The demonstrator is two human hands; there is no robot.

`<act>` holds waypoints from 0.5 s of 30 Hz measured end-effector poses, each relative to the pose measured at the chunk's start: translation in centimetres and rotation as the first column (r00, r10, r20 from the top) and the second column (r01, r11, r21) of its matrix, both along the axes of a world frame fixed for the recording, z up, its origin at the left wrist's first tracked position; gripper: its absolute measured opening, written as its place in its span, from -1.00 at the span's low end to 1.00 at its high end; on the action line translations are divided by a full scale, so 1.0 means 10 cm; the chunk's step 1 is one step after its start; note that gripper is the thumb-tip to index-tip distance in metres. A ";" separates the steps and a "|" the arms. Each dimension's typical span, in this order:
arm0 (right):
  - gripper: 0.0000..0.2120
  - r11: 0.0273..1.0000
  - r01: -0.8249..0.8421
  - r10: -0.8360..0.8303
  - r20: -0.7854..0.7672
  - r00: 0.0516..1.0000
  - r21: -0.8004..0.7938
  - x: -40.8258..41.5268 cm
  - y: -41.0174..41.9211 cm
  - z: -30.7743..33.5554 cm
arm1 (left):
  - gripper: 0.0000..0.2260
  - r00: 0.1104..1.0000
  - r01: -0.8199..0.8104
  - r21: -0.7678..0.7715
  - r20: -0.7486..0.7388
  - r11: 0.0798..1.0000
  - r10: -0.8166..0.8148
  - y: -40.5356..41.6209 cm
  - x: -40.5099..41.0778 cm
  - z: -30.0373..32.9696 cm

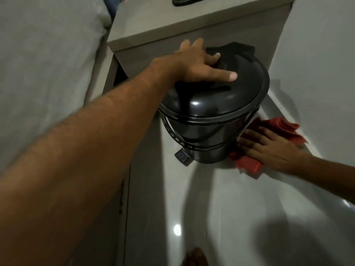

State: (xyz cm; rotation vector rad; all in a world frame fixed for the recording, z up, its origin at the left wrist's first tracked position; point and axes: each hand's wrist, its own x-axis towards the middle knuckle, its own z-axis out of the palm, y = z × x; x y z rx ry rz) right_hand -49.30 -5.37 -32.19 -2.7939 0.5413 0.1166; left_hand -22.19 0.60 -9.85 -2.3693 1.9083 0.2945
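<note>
Beside the bedside cabinet (153, 22), on the glossy floor (211, 208), stands the black pedal bin (207, 135), just at the cabinet's front corner. The left hand (197, 64) lies on the domed lid (230, 89) with fingers (217, 55) splayed and thumb straight, pressing rather than clasping. The right hand (269, 148) is flat, fingers straight, pushing the red cloth (276, 127) against the floor at about 4 o'clock from the bin's base, touching it.

Because the left hand only bears down on a smooth, rounded lid, it could slide off. The bin would then rock or topple, most likely toward the wiping hand. A hard shove of the cloth could wedge it under the base or skid the bin on the shiny floor. The black liner (234, 48) bunched out at the lid's far edge could snag under the fingers and pull loose.

The bin's long axis runs base to lid, from roughly 6 o'clock up to 12 o'clock in the view. It seems to lean slightly toward the cabinet, though the wide lens makes that uncertain. Its pedal (182, 156) points to about 7 o'clock.
</note>
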 end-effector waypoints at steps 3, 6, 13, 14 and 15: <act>-0.52 0.784 0.464 -0.472 -0.089 0.877 0.413 0.14 0.25 -0.05 | -0.03 0.999 0.034 -0.053 0.023 0.998 -0.032 0.11 0.07 -0.16; -0.70 0.309 0.358 -0.852 0.090 0.515 0.881 0.32 0.85 -0.15 | -0.01 0.998 -0.053 -0.046 -0.045 0.998 0.051 0.09 -0.08 -0.23; -0.76 -0.433 -0.017 -0.878 -0.426 -0.218 0.901 0.58 1.08 -0.10 | 0.05 0.947 -0.305 -0.065 -0.124 0.950 0.296 0.07 -0.55 -0.23; -0.76 -0.486 -0.079 -0.841 -0.490 -0.231 0.871 0.55 1.10 -0.08 | 0.06 0.939 -0.331 -0.072 -0.126 0.941 0.321 0.06 -0.58 -0.22; -0.74 -0.527 -0.118 -0.814 -0.540 -0.214 0.842 0.56 1.11 -0.08 | 0.06 0.932 -0.350 -0.078 -0.128 0.933 0.339 0.05 -0.61 -0.22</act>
